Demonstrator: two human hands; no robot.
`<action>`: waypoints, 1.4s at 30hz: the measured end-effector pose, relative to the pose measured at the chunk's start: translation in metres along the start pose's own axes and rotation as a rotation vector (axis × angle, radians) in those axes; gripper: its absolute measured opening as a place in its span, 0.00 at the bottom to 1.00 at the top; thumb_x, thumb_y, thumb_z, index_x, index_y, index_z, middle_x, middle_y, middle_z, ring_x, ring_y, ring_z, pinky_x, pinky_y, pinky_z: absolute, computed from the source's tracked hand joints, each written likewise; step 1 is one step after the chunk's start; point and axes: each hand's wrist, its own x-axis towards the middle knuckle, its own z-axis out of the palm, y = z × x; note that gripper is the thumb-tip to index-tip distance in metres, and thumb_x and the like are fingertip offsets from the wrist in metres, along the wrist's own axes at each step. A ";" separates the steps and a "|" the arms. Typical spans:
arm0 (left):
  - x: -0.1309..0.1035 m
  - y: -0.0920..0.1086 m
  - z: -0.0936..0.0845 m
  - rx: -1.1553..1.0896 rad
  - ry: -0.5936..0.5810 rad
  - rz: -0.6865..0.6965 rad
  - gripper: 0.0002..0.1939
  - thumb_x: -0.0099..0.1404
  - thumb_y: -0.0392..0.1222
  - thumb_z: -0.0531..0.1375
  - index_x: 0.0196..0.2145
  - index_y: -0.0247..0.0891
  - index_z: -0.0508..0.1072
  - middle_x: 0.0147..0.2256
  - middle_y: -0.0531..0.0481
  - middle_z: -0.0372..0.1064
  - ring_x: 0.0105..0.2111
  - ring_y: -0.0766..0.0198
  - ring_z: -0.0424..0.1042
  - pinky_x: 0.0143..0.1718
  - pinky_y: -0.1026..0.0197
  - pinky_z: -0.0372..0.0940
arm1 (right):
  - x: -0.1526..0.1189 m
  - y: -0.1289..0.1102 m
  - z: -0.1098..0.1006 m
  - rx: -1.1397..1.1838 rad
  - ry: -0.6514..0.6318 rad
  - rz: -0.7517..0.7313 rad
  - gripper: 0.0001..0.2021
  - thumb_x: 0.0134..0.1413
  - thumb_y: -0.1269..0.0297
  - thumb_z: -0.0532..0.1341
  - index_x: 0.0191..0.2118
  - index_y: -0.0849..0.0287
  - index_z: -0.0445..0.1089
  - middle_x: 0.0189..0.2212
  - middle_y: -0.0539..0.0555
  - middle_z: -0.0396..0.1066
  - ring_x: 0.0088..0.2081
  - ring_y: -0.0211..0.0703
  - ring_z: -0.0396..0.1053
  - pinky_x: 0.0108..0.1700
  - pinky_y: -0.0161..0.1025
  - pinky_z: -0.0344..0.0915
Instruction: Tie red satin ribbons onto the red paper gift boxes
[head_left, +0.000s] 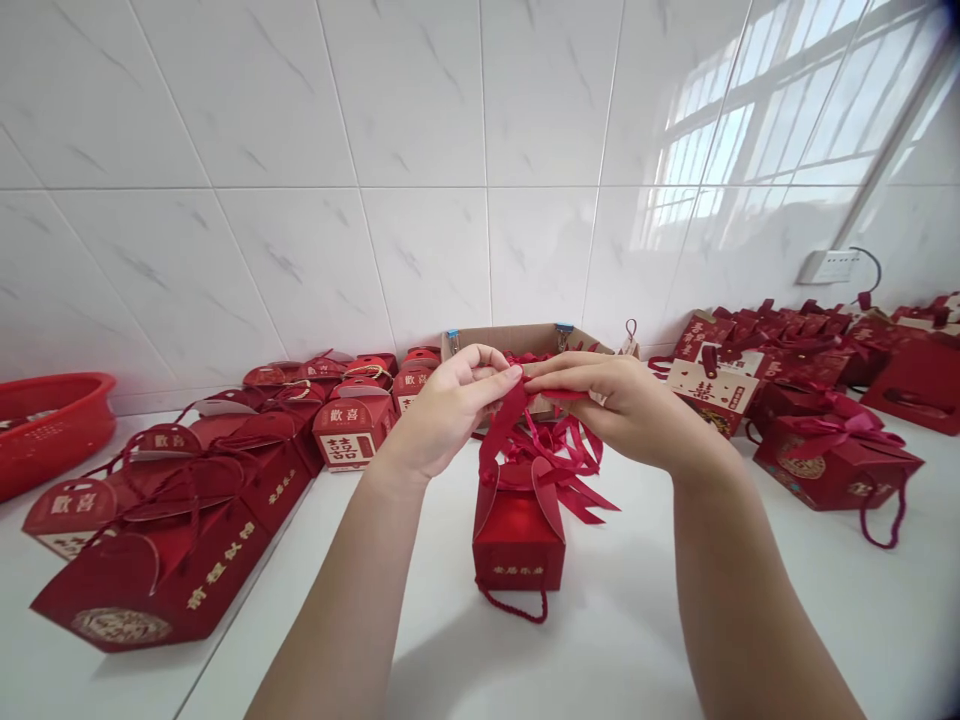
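Observation:
Both hands are raised over the middle of the white table, working a red ribbon [513, 412]. My left hand [459, 405] pinches it between thumb and fingers, and the band hangs down from there. My right hand [619, 400] closes on the ribbon from the other side, fingertips meeting the left ones. Below them stands a red gift box [517, 540], upright, with gold characters on its front and a twisted cord loop lying before it. Loose ribbon tails [581, 495] spread behind and right of the box.
A cardboard carton [502, 338] with blue-topped clips sits against the tiled wall. Rows of red gift boxes [225, 520] fill the left, near a red plastic basin [56, 430]. More boxes crowd the right, including one with a pink bow [836, 455]. A wall socket [827, 267] is above.

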 end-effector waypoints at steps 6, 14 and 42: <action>-0.001 -0.007 0.002 0.424 0.090 0.228 0.08 0.62 0.47 0.58 0.33 0.41 0.64 0.22 0.58 0.62 0.19 0.72 0.57 0.22 0.67 0.52 | 0.003 0.000 0.002 0.051 -0.028 0.034 0.17 0.53 0.76 0.55 0.42 0.51 0.76 0.46 0.50 0.71 0.47 0.44 0.69 0.45 0.38 0.69; -0.016 -0.016 -0.012 1.091 0.353 0.576 0.15 0.65 0.41 0.53 0.48 0.40 0.69 0.32 0.47 0.71 0.35 0.57 0.68 0.39 0.57 0.61 | -0.020 -0.001 -0.019 0.093 -0.091 0.114 0.12 0.59 0.64 0.55 0.44 0.50 0.75 0.45 0.52 0.72 0.46 0.45 0.68 0.48 0.44 0.67; -0.064 -0.107 -0.024 0.428 0.414 0.030 0.15 0.52 0.38 0.59 0.39 0.40 0.64 0.48 0.45 0.62 0.51 0.55 0.63 0.48 0.55 0.61 | -0.092 0.023 0.082 0.237 0.374 0.721 0.17 0.54 0.48 0.53 0.32 0.58 0.68 0.34 0.56 0.73 0.39 0.49 0.69 0.45 0.45 0.63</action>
